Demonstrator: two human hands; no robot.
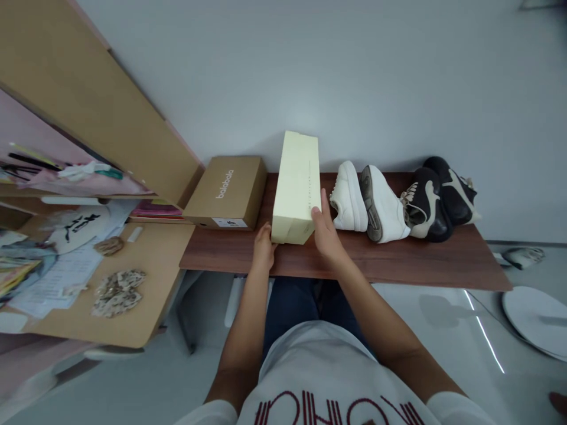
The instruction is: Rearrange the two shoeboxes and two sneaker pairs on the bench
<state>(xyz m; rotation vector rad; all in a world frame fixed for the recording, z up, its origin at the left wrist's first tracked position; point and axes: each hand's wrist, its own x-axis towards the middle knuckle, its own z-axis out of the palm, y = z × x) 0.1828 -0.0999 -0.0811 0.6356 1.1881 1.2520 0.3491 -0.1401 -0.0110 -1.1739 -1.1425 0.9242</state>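
A pale yellow shoebox (297, 177) stands tilted over the dark wooden table (239, 251), held between my two hands. My left hand (264, 248) grips its lower left corner, the fingertips partly hidden behind it. On the other side, my right hand (326, 231) presses against the lower right edge, thumb on the printed face. Just left of it sits a brown shoebox (230, 189) marked "balabala". To the right is a pair of white sneakers (349, 198), one lying on its side with its sole showing. Beyond them are black sneakers (427, 203) with cream trim.
At left, a light wood desk (150, 295) holds papers, a white cap (82, 227) and a patterned scrunchie (119, 292). A tall wooden shelf side (101, 106) rises there. A white round object (535, 319) lies on the floor at right. The wall borders the table's back.
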